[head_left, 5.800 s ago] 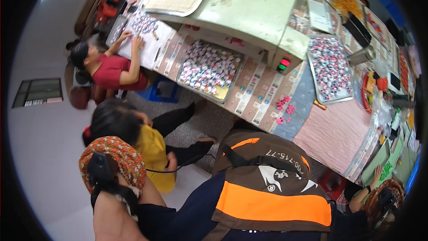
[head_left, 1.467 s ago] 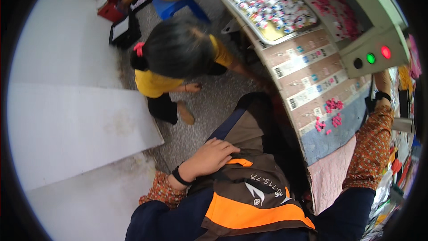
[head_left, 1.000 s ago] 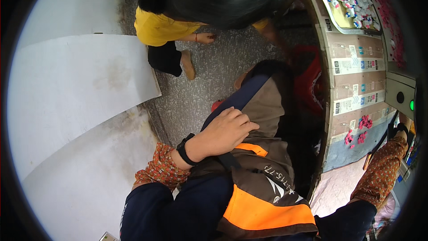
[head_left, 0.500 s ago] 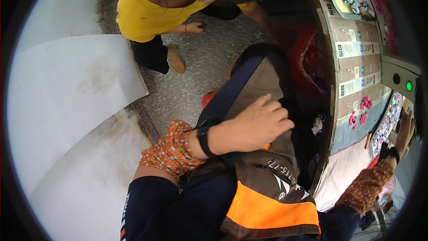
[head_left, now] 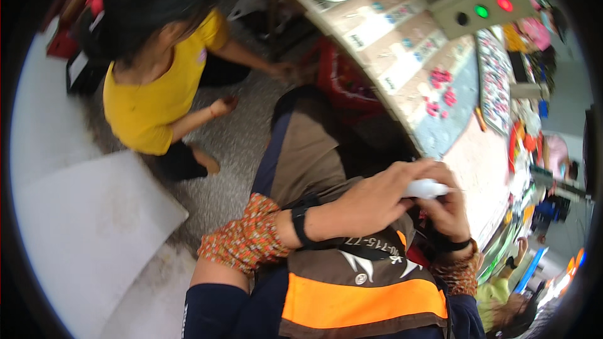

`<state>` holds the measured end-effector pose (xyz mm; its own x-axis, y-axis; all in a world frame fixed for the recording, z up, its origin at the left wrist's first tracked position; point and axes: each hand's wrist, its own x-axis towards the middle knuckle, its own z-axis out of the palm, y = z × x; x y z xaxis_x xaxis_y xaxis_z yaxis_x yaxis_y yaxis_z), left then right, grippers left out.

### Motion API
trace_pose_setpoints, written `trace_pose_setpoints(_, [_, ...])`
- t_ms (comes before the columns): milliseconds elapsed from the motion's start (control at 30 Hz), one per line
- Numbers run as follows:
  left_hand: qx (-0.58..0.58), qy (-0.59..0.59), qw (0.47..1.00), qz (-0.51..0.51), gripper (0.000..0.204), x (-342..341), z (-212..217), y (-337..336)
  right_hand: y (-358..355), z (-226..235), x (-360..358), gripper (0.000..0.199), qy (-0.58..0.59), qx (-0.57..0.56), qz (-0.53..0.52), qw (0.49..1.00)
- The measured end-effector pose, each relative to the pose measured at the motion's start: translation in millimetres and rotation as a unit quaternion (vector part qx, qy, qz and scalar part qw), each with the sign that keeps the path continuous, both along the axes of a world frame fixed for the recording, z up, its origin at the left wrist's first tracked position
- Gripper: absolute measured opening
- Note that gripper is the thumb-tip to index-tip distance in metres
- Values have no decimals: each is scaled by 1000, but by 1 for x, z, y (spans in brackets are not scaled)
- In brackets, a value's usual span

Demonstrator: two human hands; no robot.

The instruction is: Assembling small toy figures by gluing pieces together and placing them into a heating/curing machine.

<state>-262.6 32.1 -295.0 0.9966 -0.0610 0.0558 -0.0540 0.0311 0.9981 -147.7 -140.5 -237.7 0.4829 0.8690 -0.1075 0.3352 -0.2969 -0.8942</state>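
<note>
Head view, from above.

Item: one small, smooth, white, rounded object [head_left: 427,188], apparently plastic, held up between our two hands above the lap, close to the near edge of the table.

Right hand [head_left: 447,213]: fingers curled in, gripping the white object from the far side. Left hand [head_left: 377,204]: fingers bent over the near end of it — we cannot tell whether they pinch it or only steady it. The hands touch or nearly touch; motion blur hides the fingertips.

Worn: orange-red floral sleeve covers [head_left: 242,233], a black wristband [head_left: 300,226] on the left wrist, a brown apron with a bright orange band [head_left: 364,301].

Table [head_left: 367,31], covered in brown-and-white printed sheets: small bright pink pieces [head_left: 441,78] in loose clusters; a blue-grey cloth [head_left: 440,135]; a pale pink cloth [head_left: 480,176] just beside it; a pale control box [head_left: 449,19] with black, green and red round buttons.

Beyond the left arm: a co-worker in a yellow top [head_left: 151,107], leaning over the grey speckled floor [head_left: 235,150] — one arm extended toward a red plastic basket [head_left: 325,66] under the table.
</note>
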Motion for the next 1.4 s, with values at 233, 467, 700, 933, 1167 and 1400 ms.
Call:
trace_pose_setpoints(233, [6,38,997,65,47,-24,-2,-5,-13,20,15,28,-57,-81,4,995])
trace_pose_setpoints(467, [-24,103,989,103,30,-52,-23,-13,-95,-47,177,20,-435,-188,-228,851])
trace_pose_setpoints(700, [72,53,994,62,32,-52,-21,-31,-106,-71,191,29,-478,-233,-234,814])
trace_pose_setpoints(933, [-80,202,976,13,34,-31,-21,-45,-124,-78,205,29,-393,-193,-280,854])
trace_pose_setpoints(1167, [-316,207,926,28,57,-25,-23,-38,-136,-81,203,30,-370,-163,-265,875])
trace_pose_setpoints(1400, [-373,174,911,14,80,-25,-10,-27,-138,-71,185,20,-414,-218,-219,856])
